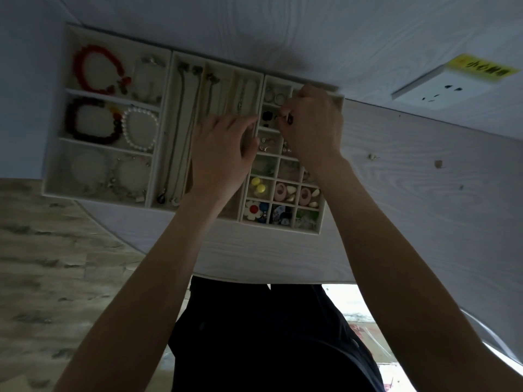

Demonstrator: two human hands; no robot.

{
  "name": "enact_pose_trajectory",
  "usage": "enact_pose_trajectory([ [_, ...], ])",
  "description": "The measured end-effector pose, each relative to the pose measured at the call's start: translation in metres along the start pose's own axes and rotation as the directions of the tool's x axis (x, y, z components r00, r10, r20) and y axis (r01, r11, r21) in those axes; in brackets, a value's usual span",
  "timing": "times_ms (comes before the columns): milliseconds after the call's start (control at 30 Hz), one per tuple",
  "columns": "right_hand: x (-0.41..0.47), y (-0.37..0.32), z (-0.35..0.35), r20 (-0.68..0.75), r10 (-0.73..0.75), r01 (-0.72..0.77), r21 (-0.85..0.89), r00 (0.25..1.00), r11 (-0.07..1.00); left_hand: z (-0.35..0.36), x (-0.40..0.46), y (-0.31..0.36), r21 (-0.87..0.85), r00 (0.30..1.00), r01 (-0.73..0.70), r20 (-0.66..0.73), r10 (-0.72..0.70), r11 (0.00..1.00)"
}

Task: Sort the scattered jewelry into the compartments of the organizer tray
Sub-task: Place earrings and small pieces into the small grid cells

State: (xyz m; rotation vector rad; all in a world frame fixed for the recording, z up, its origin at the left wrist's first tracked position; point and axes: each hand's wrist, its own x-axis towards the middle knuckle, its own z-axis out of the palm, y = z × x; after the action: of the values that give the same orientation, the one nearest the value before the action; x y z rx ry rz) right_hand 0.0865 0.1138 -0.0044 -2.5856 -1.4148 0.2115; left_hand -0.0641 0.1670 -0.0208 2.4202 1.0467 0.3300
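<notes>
Both arms reach over the organizer tray [53,165] on the bench [410,193]. Right hand [311,123] fingers curl, pinching a small dark earring [290,119] above the far-right small compartments. Left hand [223,154] rests with fingers relaxed on the middle section; two yellow beads [258,185] sit near.

Organizer tray [158,154]: cream, matt, cloth-like lining. Desk [410,193]: pale wood-grain finish, smooth. Red bracelet [96,70]: glossy beads. White bracelet [140,131]: pearly, shiny beads. Necklaces [181,123]: thin chains, metallic look. Yellow studs [258,185]: glossy, plastic-like. Wall socket [441,86]: smooth white plastic. Floor [42,250]: mottled wood-look planks.
</notes>
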Motion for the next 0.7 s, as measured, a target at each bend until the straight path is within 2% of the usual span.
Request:
enact_pose_trajectory([
  [133, 0.001, -0.001, 0.005, 0.031, -0.029, 0.028, 0.027, 0.999, 0.999, 0.001, 0.0, -0.001, 0.012, 1.0, -0.003, -0.01, 0.003, 1.0],
  [267, -0.001, 0.0, 0.001, -0.017, 0.047, -0.039, 0.313, 0.999, 0.949, 0.001, 0.0, 0.0, 0.0, 1.0, -0.007, -0.014, 0.007, 1.0],
  [333, -0.004, 0.0, -0.002, -0.039, 0.071, -0.052, 0.37, 0.997, 0.928, 0.001, 0.0, 0.0, 0.002, 1.0, -0.013, -0.02, 0.013, 1.0],
  [467, -0.005, 0.001, -0.007, -0.081, 0.087, -0.048, 0.398, 0.993, 0.916, 0.001, 0.0, -0.001, -0.011, 1.0, -0.015, -0.019, 0.015, 1.0],
  [567, -0.004, 0.002, -0.008, -0.104, 0.038, 0.008, 0.412, 0.994, 0.911, 0.001, 0.0, -0.001, -0.012, 0.999, -0.019, -0.028, 0.019, 1.0],
  [700, -0.004, 0.002, -0.006, -0.067, -0.047, 0.069, 0.372, 0.997, 0.926, 0.001, 0.0, -0.001, -0.018, 1.0, -0.019, -0.023, 0.019, 1.0],
])
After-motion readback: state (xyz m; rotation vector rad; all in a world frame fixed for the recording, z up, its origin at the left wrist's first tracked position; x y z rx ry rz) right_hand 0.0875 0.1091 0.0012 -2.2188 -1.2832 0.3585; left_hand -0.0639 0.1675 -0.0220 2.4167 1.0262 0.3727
